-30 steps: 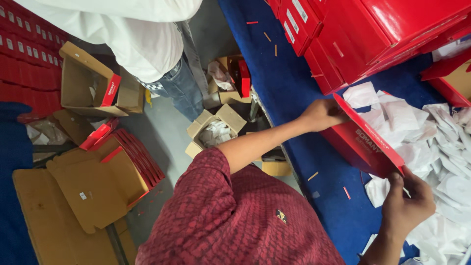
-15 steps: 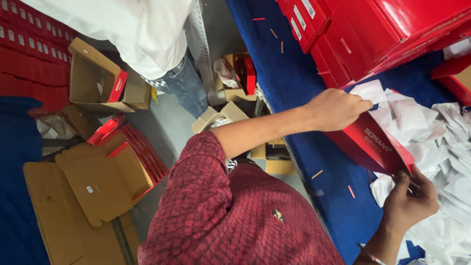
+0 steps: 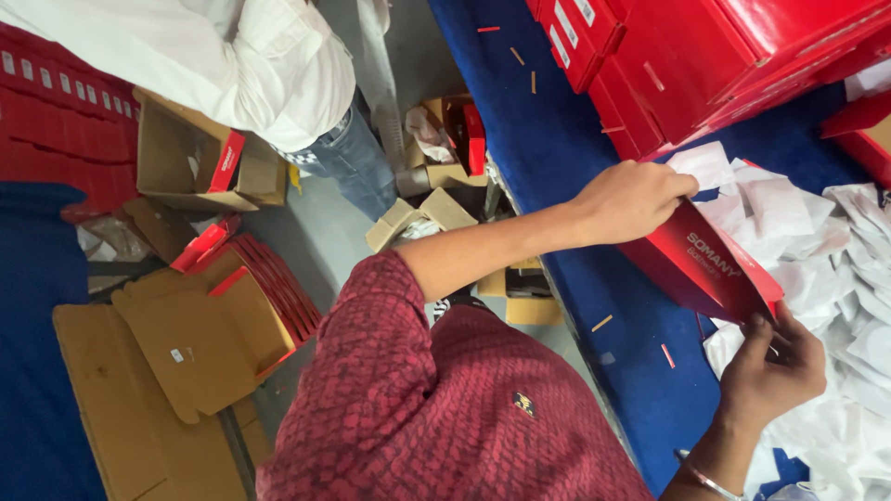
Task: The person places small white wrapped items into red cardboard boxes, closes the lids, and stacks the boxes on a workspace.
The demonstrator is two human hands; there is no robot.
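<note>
A flat red cardboard box is held tilted over the blue-covered table. My left hand, its arm in a dark red patterned sleeve, grips the box's upper end from above. At the lower corner of the box, my right hand pinches its edge; a thin bangle sits on that wrist. Under and beside the box lies a heap of crumpled white paper sheets.
Stacked red boxes fill the table's far side. A person in a white shirt and jeans stands among open brown cartons. Flattened cardboard with red lining and small cartons lie on the grey floor.
My left hand has slid along the red box's upper end and the box has tipped more upright. My right hand has closed in on its lower corner.
</note>
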